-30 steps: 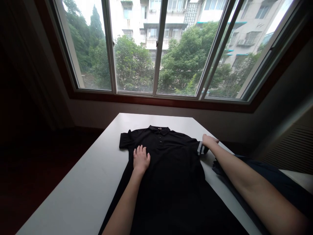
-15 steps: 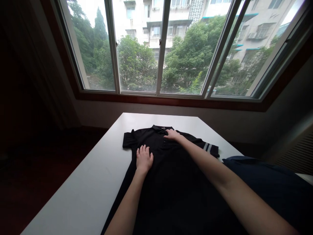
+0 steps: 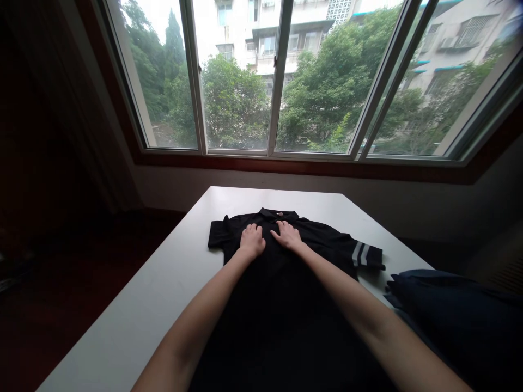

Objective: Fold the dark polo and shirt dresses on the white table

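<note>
A black polo shirt (image 3: 286,294) lies flat and face up on a white table (image 3: 163,288), collar toward the window. Its right sleeve (image 3: 365,255) has pale stripes and is spread out. My left hand (image 3: 252,240) rests palm down on the upper chest, fingers stretched out. Beside it, my right hand (image 3: 288,234) lies flat just below the collar (image 3: 278,214), fingers spread. The two hands are close together near the button placket. Neither holds anything.
A pile of dark blue cloth (image 3: 453,316) sits at the table's right edge. Beyond the table's far edge is a wall with a wide window (image 3: 281,76) showing trees and buildings. Dark floor lies to the left.
My right hand left the striped sleeve and moved left to the collar area. My left hand slid up the chest toward the collar, ending beside the right hand. The sleeve now lies spread out.
</note>
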`<state>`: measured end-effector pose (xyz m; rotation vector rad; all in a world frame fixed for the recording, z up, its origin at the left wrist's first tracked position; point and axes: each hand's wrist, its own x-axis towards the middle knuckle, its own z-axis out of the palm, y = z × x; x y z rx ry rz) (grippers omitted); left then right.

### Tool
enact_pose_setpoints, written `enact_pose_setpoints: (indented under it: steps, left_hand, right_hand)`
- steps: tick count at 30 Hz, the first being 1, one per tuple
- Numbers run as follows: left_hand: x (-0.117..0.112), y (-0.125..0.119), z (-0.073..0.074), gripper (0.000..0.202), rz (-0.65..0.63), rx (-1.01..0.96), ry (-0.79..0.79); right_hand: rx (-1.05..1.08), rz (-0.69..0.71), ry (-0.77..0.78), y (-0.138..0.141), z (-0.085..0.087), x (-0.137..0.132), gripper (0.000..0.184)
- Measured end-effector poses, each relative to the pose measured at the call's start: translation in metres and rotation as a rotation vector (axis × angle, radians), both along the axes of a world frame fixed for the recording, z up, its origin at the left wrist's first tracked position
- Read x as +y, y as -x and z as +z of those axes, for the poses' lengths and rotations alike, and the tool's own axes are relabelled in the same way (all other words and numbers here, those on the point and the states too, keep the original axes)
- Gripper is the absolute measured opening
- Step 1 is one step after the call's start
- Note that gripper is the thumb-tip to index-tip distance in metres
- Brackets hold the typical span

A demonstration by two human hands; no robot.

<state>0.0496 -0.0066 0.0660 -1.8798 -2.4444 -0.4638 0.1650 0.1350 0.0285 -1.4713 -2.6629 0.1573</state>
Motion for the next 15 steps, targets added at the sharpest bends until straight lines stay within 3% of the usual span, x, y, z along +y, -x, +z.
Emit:
enact_pose_setpoints:
  steps: [6, 10, 15]
  left_hand:
    - [0.054, -0.01, -0.026, 0.056, -0.024, -0.082, 0.143]
    - [0.069, -0.01, -0.04, 0.06, 0.033, -0.104, 0.148]
    - [0.078, -0.005, -0.041, 0.061, 0.035, -0.098, 0.15]
  right_hand:
    - [0.011, -0.02, -0.007, -0.01, -0.005, 0.012, 0.069]
    - [-0.002, -0.013, 0.03, -0.006, -0.01, 0.021, 0.071]
    - [0.0, -0.016, 0.055, -0.001, -0.01, 0.03, 0.069]
